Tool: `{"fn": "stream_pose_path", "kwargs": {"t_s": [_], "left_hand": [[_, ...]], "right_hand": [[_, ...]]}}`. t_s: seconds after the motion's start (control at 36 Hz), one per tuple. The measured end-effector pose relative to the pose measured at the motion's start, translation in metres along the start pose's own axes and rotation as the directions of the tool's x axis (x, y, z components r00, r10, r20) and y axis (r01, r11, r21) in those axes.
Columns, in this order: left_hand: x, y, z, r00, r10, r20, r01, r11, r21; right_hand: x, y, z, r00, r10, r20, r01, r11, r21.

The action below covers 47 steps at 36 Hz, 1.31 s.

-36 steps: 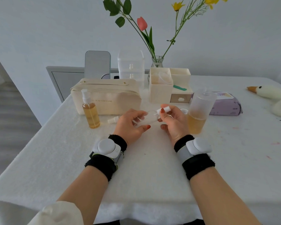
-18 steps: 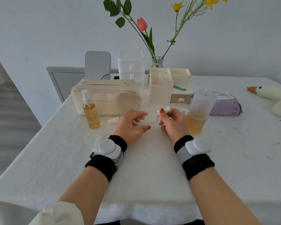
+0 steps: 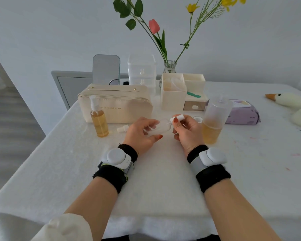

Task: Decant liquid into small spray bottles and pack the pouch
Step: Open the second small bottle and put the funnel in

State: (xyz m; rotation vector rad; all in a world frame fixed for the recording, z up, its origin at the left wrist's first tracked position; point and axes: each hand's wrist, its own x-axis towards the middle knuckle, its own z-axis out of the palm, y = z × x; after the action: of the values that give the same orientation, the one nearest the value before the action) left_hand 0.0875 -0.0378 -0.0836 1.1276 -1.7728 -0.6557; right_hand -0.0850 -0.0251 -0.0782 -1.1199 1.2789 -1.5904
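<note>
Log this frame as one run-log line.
left hand: grips small clear empty plastic spray bottle, sideways | right hand: pinches white spray cap at its neck | amber-filled small spray bottle: upright before cream fabric pouch

wall (image 3: 59, 32): pale grey | floor (image 3: 7, 129): grey, L side | table (image 3: 163, 181): white cloth, soft daylight
</note>
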Motion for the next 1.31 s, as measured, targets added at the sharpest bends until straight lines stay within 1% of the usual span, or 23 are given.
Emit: {"fn": "stream_pose_path", "kwargs": {"t_s": [0.08,0.19,0.31,0.42,0.58,0.64,0.78,0.83,0.89,0.97,1.06,1.11,1.17,1.22,1.31], "left_hand": [[0.001,0.000,0.000,1.000,-0.001,0.001,0.001,1.000,0.018],[0.000,0.001,0.000,1.000,-0.010,-0.002,0.010,1.000,0.012],[0.000,0.001,-0.001,0.999,-0.031,-0.036,0.028,0.998,-0.061],[-0.001,0.004,-0.002,0.995,-0.061,-0.079,0.049,0.988,-0.145],[-0.002,0.008,-0.007,0.983,-0.119,-0.143,0.081,0.966,-0.244],[-0.002,0.010,-0.008,0.974,-0.153,-0.165,0.100,0.951,-0.292],[-0.002,0.008,-0.010,0.958,-0.193,-0.212,0.113,0.934,-0.340],[-0.001,0.007,-0.011,0.954,-0.209,-0.216,0.122,0.926,-0.358],[-0.001,0.008,-0.012,0.948,-0.230,-0.219,0.132,0.911,-0.390],[-0.002,0.009,-0.013,0.946,-0.240,-0.220,0.132,0.900,-0.416],[-0.002,0.009,-0.012,0.949,-0.231,-0.213,0.126,0.901,-0.414],[-0.003,0.009,-0.012,0.951,-0.226,-0.210,0.127,0.907,-0.403],[-0.003,0.009,-0.012,0.953,-0.222,-0.207,0.127,0.911,-0.393],[-0.003,0.009,-0.011,0.956,-0.218,-0.196,0.127,0.911,-0.393],[-0.003,0.009,-0.010,0.963,-0.204,-0.176,0.121,0.911,-0.395]], "right_hand": [[0.001,-0.001,0.000,1.000,-0.015,-0.013,0.015,1.000,-0.001],[-0.002,-0.007,0.003,0.995,-0.091,-0.026,0.089,0.992,-0.089],[0.000,-0.020,0.007,0.976,-0.215,-0.039,0.205,0.964,-0.170],[0.010,-0.042,0.008,0.961,-0.267,-0.072,0.246,0.944,-0.219],[0.017,-0.080,0.013,0.931,-0.344,-0.122,0.315,0.927,-0.204],[0.017,-0.092,0.014,0.921,-0.361,-0.147,0.336,0.926,-0.174],[0.016,-0.110,0.017,0.896,-0.361,-0.258,0.359,0.932,-0.059],[0.015,-0.109,0.018,0.895,-0.350,-0.277,0.357,0.934,-0.025],[0.012,-0.103,0.019,0.896,-0.351,-0.274,0.354,0.934,-0.041],[0.007,-0.082,0.021,0.924,-0.317,-0.215,0.298,0.948,-0.114],[0.003,-0.053,0.018,0.962,-0.224,-0.158,0.172,0.941,-0.290],[0.002,-0.035,0.015,0.972,-0.196,-0.127,0.121,0.889,-0.441],[0.001,-0.022,0.012,0.973,-0.216,-0.086,0.130,0.812,-0.569],[0.000,-0.012,0.011,0.974,-0.225,-0.030,0.156,0.758,-0.633],[-0.002,-0.004,0.008,0.982,-0.187,0.018,0.147,0.708,-0.690]]}}
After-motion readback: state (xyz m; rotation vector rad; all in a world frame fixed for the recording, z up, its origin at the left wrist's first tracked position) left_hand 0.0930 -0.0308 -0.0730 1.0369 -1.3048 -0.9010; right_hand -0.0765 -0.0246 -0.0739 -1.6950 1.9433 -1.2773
